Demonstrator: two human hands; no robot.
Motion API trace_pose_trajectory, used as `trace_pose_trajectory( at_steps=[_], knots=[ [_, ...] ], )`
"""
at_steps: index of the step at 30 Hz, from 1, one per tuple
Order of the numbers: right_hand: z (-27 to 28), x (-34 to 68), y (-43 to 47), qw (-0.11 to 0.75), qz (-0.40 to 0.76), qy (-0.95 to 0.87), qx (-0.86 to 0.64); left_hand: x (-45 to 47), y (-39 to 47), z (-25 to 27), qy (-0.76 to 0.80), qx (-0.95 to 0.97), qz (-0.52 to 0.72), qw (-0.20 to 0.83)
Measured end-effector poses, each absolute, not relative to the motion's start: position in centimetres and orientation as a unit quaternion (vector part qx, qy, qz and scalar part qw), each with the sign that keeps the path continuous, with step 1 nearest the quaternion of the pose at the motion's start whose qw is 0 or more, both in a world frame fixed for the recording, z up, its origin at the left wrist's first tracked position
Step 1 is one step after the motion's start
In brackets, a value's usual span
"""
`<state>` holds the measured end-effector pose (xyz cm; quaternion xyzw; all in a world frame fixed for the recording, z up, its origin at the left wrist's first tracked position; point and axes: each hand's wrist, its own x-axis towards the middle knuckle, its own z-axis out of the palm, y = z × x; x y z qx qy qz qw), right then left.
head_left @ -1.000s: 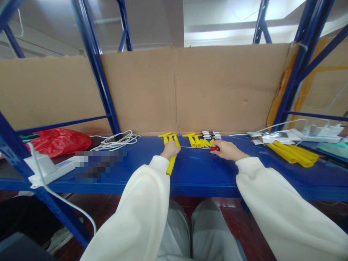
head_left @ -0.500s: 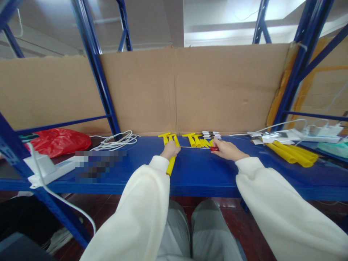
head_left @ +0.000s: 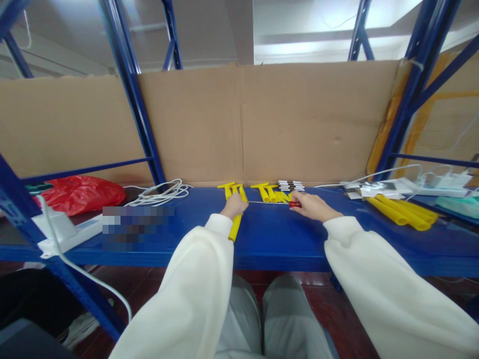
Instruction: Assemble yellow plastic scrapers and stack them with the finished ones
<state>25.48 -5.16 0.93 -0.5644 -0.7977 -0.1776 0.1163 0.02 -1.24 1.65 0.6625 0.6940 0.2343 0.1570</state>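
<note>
My left hand (head_left: pixel 234 204) is closed around a yellow tube (head_left: pixel 234 231), whose lower end sticks out below it. My right hand (head_left: pixel 311 205) is closed on a screwdriver (head_left: pixel 294 204) with a red handle. The thin shaft runs left towards the yellow tube; my left hand hides where its tip ends. Behind my left hand are yellow T-shaped pieces (head_left: pixel 226 186). Between the hands, farther back, lie more yellow T-shaped pieces (head_left: pixel 261 189) and several small yellow parts (head_left: pixel 282 196). Stacked white-and-black pieces (head_left: pixel 291 184) sit behind my right hand.
Loose yellow tubes (head_left: pixel 401 212) lie right on the blue shelf (head_left: pixel 280 237), near white packets (head_left: pixel 387 186). Coiled white cable (head_left: pixel 164 193), a red plastic bag (head_left: pixel 88 193) and a power strip (head_left: pixel 80 234) are left. A cardboard wall (head_left: pixel 310 124) stands behind.
</note>
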Motion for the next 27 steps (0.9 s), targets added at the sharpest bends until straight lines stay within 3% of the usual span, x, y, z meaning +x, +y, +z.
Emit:
trace_pose_trajectory(
  at_steps=[27],
  knots=[
    [1.27, 25.57, -5.18, 0.101, -0.157, -0.82, -0.541, -0.16, -1.46, 1.62, 0.676, 0.66, 0.267, 0.191]
  ],
)
